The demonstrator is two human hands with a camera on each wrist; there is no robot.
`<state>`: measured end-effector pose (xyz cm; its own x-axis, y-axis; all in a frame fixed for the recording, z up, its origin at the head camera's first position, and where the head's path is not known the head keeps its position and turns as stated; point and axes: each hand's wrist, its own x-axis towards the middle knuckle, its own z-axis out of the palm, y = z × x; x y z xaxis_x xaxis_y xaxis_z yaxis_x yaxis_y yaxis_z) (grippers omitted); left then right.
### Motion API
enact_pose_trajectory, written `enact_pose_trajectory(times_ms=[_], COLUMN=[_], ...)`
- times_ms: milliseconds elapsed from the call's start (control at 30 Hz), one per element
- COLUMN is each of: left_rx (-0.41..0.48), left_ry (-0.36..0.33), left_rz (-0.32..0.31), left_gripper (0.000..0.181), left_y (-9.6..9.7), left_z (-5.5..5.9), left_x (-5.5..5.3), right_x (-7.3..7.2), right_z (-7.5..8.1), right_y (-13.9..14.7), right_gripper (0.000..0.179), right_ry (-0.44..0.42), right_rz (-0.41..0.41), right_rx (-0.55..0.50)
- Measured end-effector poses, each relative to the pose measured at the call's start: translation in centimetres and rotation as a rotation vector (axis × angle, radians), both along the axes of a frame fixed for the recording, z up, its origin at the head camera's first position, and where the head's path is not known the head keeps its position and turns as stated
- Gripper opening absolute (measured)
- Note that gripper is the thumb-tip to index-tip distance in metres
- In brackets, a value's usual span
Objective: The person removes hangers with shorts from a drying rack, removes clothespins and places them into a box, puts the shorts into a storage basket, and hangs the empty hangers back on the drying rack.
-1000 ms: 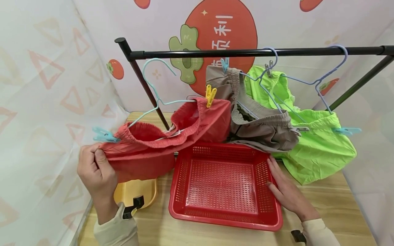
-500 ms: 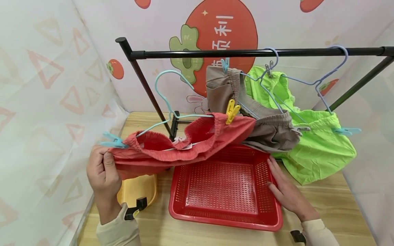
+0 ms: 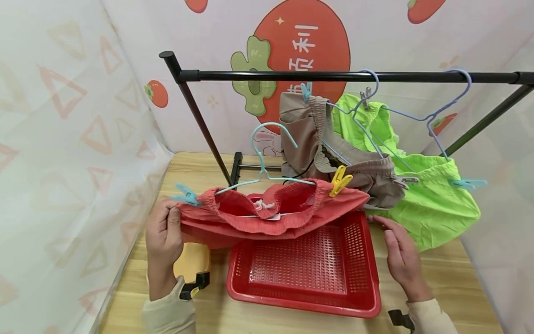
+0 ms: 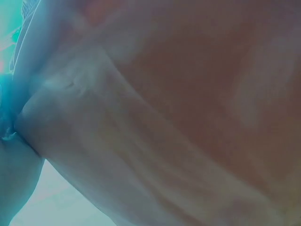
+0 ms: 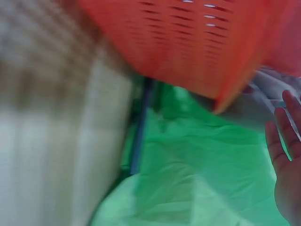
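My left hand (image 3: pixel 164 236) pinches the left edge of red shorts (image 3: pixel 267 228), whose elastic waist hangs on a light-blue hanger (image 3: pixel 261 162). A blue clothespin (image 3: pixel 188 195) clips the waistband's left end and a yellow clothespin (image 3: pixel 340 181) its right end. The shorts overlap the back of a red perforated basket (image 3: pixel 300 307). Blurred fabric (image 4: pixel 188 117) fills most of the left wrist view. To the right of the basket is my right hand (image 3: pixel 404 260), fingers extended and holding nothing. In the right wrist view, its fingers (image 5: pixel 286 129) show near the basket's wall (image 5: pixel 188 42).
A black rack bar (image 3: pixel 271 76) crosses the back. Grey-brown shorts (image 3: pixel 298 125) and bright green shorts (image 3: pixel 434 199) hang from it on purple-blue hangers. Partly hidden by the left arm, a yellow container (image 3: pixel 192 262) sits on the wooden table (image 3: pixel 450 278).
My left hand has carried the red shorts and hanger rightward and lower, over the basket's back. My right hand has come off the basket's right rim and moved slightly right.
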<state>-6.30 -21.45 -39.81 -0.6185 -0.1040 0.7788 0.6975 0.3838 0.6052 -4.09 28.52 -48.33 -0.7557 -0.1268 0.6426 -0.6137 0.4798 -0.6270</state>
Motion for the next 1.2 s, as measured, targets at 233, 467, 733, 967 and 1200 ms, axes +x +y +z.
enact_pose_trajectory(times_ms=[233,467,733,967,1200], left_rx=[-0.046,-0.067,-0.055,-0.048,-0.007], left_ry=[-0.034,-0.075,-0.112,-0.136,-0.156], left_rz=[-0.094,-0.163,-0.201,-0.211,-0.244], left_gripper=[0.019,0.018,0.027,0.028,0.026], left_y=[1.7,3.5,5.2,5.7,6.4], left_z=[-1.3,-2.2,-2.8,-2.6,-1.0], left_x=[-0.7,-0.9,-0.7,-0.2,0.3], right_x=[-0.4,0.0,0.5,0.3,1.0], right_z=[4.3,7.1,9.2,9.3,11.0], right_y=[-1.6,-2.6,-3.8,-3.8,-3.4], right_gripper=[0.038,0.037,0.035,0.037,0.035], right_ry=[0.094,0.105,0.104,0.07,0.083], right_rz=[0.041,0.144,0.073,0.083,-0.002], right_rx=[-0.212,-0.432,-0.237,-0.312,-0.287])
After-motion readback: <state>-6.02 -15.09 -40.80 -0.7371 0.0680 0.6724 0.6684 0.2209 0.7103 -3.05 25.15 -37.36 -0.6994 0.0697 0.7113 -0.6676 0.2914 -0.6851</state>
